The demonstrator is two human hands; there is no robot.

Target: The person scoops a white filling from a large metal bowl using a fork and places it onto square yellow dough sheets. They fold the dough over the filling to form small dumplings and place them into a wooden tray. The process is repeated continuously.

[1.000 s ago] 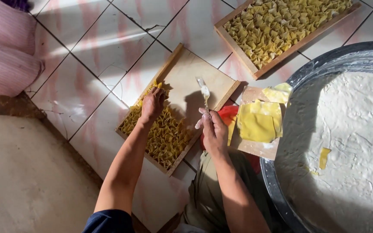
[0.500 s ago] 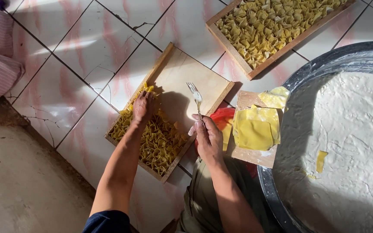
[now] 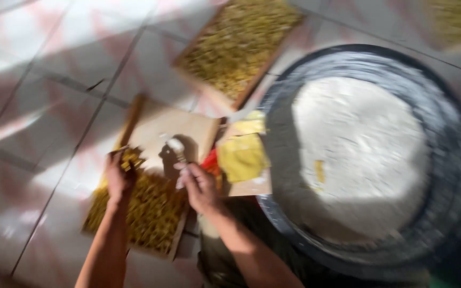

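Observation:
The view is blurred by motion. A wooden tray [image 3: 158, 125] on the tiled floor is partly covered with small folded yellow dough pieces [image 3: 145, 210]. My left hand [image 3: 119, 176] rests on these pieces at the tray's left side, fingers closed on one piece. My right hand [image 3: 198, 186] holds a metal spoon [image 3: 177, 149] above the tray's bare part. To the right, a stack of yellow dough squares [image 3: 241, 157] lies on a small board.
A large dark round pan [image 3: 454, 122] holding a white floury sheet [image 3: 358, 154] fills the right side. A second wooden tray [image 3: 236, 48] full of folded pieces lies further back. Pink-and-white floor tiles [image 3: 44, 96] spread to the left.
The camera has swung right and blurred, so the whole scene sits further left and lower. Both hands stay over the near tray, the spoon still raised.

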